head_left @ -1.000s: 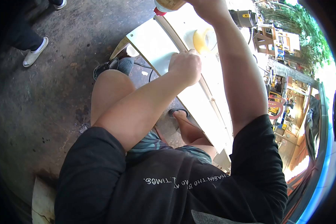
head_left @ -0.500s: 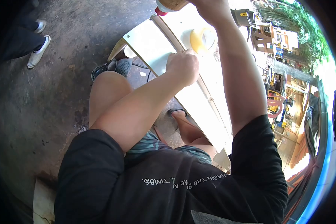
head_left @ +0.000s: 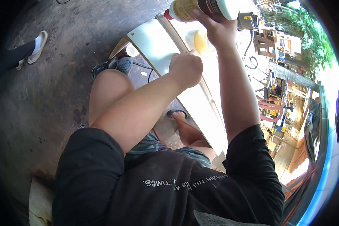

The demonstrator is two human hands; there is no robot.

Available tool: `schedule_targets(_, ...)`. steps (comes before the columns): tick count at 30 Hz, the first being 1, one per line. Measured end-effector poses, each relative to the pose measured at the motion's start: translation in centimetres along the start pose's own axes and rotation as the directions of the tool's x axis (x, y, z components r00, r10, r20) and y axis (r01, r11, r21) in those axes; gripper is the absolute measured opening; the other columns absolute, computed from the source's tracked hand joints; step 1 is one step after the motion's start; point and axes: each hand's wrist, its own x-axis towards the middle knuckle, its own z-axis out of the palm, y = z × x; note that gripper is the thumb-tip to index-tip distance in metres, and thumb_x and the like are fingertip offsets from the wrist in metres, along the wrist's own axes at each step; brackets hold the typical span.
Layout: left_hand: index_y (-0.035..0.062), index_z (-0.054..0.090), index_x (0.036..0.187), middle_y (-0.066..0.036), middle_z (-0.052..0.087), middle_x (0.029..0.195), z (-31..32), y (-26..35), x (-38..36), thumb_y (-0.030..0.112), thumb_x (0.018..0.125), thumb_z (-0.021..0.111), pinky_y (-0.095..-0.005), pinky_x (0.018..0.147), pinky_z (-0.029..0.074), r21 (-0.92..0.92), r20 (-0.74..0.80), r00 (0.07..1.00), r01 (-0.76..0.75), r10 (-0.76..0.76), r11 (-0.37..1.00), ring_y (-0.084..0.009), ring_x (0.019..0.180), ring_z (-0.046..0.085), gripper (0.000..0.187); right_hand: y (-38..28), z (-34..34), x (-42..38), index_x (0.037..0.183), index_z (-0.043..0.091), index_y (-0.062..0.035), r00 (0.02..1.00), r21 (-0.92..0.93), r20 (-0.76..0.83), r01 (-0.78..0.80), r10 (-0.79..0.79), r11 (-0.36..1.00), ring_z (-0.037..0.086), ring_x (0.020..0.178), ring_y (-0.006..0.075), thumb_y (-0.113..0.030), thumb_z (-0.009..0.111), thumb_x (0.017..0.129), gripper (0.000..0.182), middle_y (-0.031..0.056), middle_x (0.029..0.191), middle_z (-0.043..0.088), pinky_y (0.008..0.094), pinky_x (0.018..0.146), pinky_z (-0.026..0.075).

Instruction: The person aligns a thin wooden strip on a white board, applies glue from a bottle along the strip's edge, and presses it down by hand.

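since half a second ago the right hand (head_left: 218,28) has dropped into view, so i now see more of the white plastic glue bottle with a tan label and red cap (head_left: 199,8); its fingers are wrapped around it, tilted above the long white board on the worktop (head_left: 154,45). my left hand (head_left: 186,69) is a closed fist resting on that board, beside a yellow tape roll (head_left: 201,41); i cannot tell what it holds.

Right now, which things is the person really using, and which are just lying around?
In use:
- glue bottle, gripped in the right hand
- white panel, with the left hand closed in a fist against the wooden strip along it

Just lying about:
- tape roll on the panel
- power tool beyond it
- shoe on the floor
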Motion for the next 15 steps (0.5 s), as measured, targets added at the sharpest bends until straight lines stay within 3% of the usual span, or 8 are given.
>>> schedule_targets(3,0.0073,0.077,0.098,-0.013,0.069,0.118,-0.2,0.2,-0.1,0.025,0.093,0.068,-0.0467,0.095,0.056,0.015,0.018,1.0,-0.003,0.003,1.0,-0.0309,0.112,0.07,0.02,2.3,-2.1,-0.8,0.136,0.061,-0.006,0.99,-0.266,0.14,0.051,-0.013,0.963,0.069,0.114,0.0203,-0.018,0.088,0.087,0.057,0.0092,0.127,0.071,0.0399,0.102,0.057)
schedule_targets(4,0.0071,0.077,0.099,-0.013,0.07,0.119,-0.1,0.2,-0.1,0.025,0.093,0.068,-0.0468,0.094,0.056,0.021,0.015,1.0,0.0,0.0,1.0,-0.0309,0.112,0.07,0.02,2.5,-2.0,-1.1,0.133,0.064,-0.0021,0.993,-0.177,0.12,0.033,-0.012,0.984,0.072,0.108,0.0191,-0.009,0.094,0.078,0.063,0.0103,0.126,0.072,0.0334,0.093,0.061)
schedule_targets(7,0.0062,0.076,0.1,-0.013,0.07,0.119,0.2,0.0,-0.1,0.024,0.093,0.068,-0.0479,0.095,0.056,0.02,-0.01,1.0,-0.002,0.002,1.0,-0.0315,0.112,0.07,0.021,0.7,-1.2,-1.4,0.134,0.062,-0.0005,0.973,-0.05,0.183,0.154,-0.143,0.987,0.071,0.11,0.0191,-0.008,0.094,0.077,0.065,0.0103,0.128,0.071,0.0355,0.097,0.06)
schedule_targets(8,0.0059,0.076,0.1,-0.013,0.07,0.119,0.1,0.0,-0.1,0.024,0.093,0.068,-0.0484,0.095,0.055,0.015,-0.02,1.0,-0.005,0.005,1.0,-0.0318,0.113,0.07,0.021,0.4,-1.2,-1.5,0.137,0.058,-0.0006,0.976,-0.036,0.195,0.109,-0.1,0.993,0.07,0.115,0.0202,-0.006,0.095,0.076,0.072,0.0113,0.132,0.07,0.036,0.1,0.059)
schedule_targets(11,0.0054,0.075,0.101,-0.013,0.07,0.119,-0.2,0.2,-0.2,0.024,0.094,0.066,-0.0499,0.096,0.054,-0.038,-0.01,1.0,0.016,-0.016,0.999,-0.032,0.114,0.069,0.022,0.5,-1.9,-2.3,0.14,0.054,-0.0101,0.958,-0.234,0.25,0.199,-0.139,0.952,0.068,0.119,0.0263,-0.026,0.092,0.083,0.07,0.0075,0.129,0.069,0.0432,0.103,0.056)
schedule_targets(12,0.0054,0.075,0.101,-0.013,0.07,0.119,-0.2,0.3,-0.2,0.023,0.094,0.066,-0.0504,0.097,0.054,-0.05,-0.004,1.0,0.021,-0.021,0.999,-0.0322,0.115,0.068,0.022,1.3,-2.3,-2.4,0.142,0.053,-0.0074,0.939,-0.271,0.245,0.304,-0.24,0.913,0.071,0.119,0.0268,-0.024,0.1,0.073,0.086,0.0115,0.132,0.072,0.0415,0.101,0.059)
schedule_targets(15,0.0068,0.077,0.1,-0.013,0.07,0.121,0.0,0.5,-0.3,0.021,0.095,0.061,-0.0507,0.098,0.051,-0.069,0.013,0.999,0.036,-0.035,0.997,-0.0318,0.117,0.067,0.022,1.6,-1.7,-4.1,0.141,0.052,-0.0042,0.964,-0.054,0.162,0.223,-0.212,0.973,0.069,0.125,0.027,-0.021,0.101,0.072,0.086,0.016,0.136,0.07,0.041,0.104,0.058)
